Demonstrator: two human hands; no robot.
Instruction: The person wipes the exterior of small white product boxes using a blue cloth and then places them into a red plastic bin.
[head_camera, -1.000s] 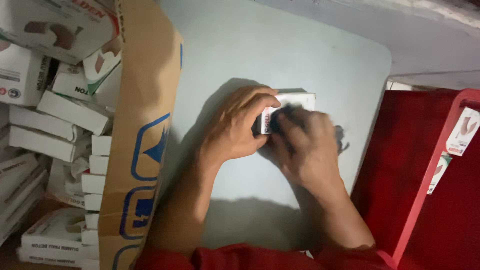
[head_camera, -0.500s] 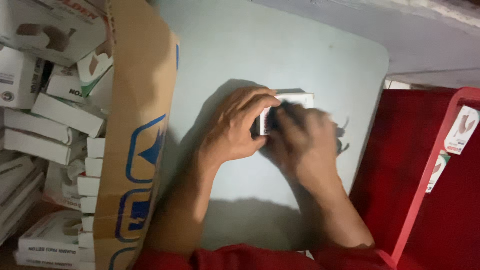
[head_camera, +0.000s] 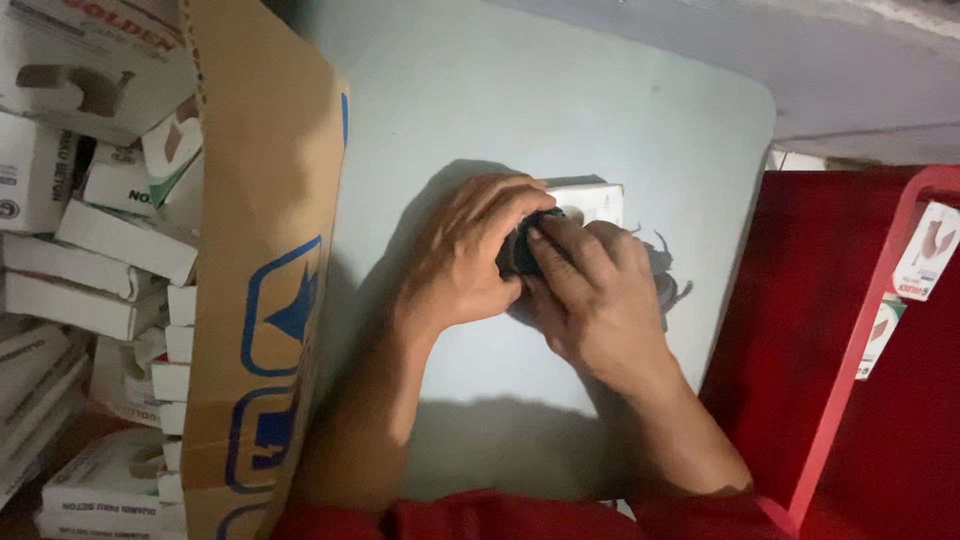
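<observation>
Left hand (head_camera: 465, 265) and right hand (head_camera: 595, 295) both clasp a small dark object (head_camera: 522, 250) over a small white cardboard box (head_camera: 592, 203) on the pale table (head_camera: 560, 90); it seems light and rigid, best pinched at its sides.

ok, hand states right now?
Left hand: closed on a small dark item.
Right hand: fingers pressed on the same item, over a white box.

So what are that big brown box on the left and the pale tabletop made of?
The big brown box looks like corrugated cardboard: matte, with a fluted cut edge and blue print. The pale blue-grey tabletop seems smooth plastic or laminate, with rounded corners and a faint sheen; which one is unclear.
</observation>
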